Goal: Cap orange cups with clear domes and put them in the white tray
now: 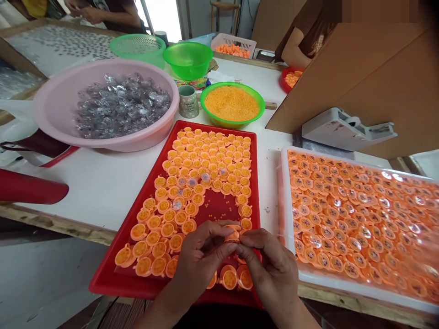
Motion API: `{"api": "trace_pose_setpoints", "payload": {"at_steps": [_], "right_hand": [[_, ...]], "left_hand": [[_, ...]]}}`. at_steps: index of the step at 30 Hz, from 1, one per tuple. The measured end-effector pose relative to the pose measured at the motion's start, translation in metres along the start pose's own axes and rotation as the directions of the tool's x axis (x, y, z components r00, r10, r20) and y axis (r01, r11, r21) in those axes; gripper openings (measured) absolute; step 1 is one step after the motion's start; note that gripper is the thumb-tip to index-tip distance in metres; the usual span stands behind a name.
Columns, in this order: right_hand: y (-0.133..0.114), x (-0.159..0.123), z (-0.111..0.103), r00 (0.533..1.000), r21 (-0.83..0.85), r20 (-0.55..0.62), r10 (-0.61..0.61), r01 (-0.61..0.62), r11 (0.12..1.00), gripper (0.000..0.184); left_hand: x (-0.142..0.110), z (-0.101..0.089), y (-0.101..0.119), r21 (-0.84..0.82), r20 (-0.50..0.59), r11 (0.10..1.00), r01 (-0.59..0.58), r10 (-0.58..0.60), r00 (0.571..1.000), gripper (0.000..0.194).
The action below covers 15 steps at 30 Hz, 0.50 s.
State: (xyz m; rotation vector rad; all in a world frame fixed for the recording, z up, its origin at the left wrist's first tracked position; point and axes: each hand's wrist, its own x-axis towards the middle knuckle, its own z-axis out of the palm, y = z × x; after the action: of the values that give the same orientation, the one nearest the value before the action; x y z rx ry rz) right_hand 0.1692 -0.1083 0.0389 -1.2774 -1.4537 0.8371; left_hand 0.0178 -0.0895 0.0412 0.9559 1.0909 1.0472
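Over the near part of a red tray (219,203), my left hand (202,256) and my right hand (274,262) pinch one small orange toy cup (232,234) between their fingertips. The cup is tilted, and my fingers cover part of it. Rows of orange toy cups (168,215) on saucers fill much of the tray, with small yellow-orange pieces inside. Several of these cups carry a clear plastic piece (178,203) on top. Loose small pieces lie scattered on the tray's bare red patch.
Right of me stands a white tray (288,205) of cups with dark-marked tops. A pink basin (51,107) holds clear plastic pieces. Beyond the red tray are a mug (188,103) and a green bowl (262,107) of yellow-orange pieces. Cardboard (377,77) rises at right; two people work farther back.
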Motion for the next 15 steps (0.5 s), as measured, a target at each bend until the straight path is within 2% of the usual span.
{"api": "trace_pose_setpoints", "payload": {"at_steps": [6, 9, 12, 15], "right_hand": [[0.002, -0.003, 0.003, 0.999, -0.025, -0.034, 0.021, -0.022, 0.999, 0.017], [0.004, -0.008, 0.007, 0.998, -0.046, -0.041, 0.038, -0.04, 0.998, 0.017], [0.007, -0.01, 0.011, 0.995, -0.032, -0.063, 0.072, -0.074, 0.997, 0.018], [0.009, -0.006, 0.014, 0.99, -0.006, -0.081, 0.117, -0.118, 0.993, 0.018]], "left_hand": [[-0.003, 0.007, 0.004, -0.034, -0.1, 0.995, 0.091, -0.094, 0.991, 0.009], [-0.002, 0.008, 0.006, -0.082, -0.141, 0.99, 0.112, -0.122, 0.982, 0.02], [0.004, 0.008, 0.003, -0.129, -0.102, 0.98, 0.149, -0.163, 0.981, 0.037], [0.012, 0.011, -0.002, -0.201, -0.046, 0.958, 0.204, -0.218, 0.975, 0.025]]}}
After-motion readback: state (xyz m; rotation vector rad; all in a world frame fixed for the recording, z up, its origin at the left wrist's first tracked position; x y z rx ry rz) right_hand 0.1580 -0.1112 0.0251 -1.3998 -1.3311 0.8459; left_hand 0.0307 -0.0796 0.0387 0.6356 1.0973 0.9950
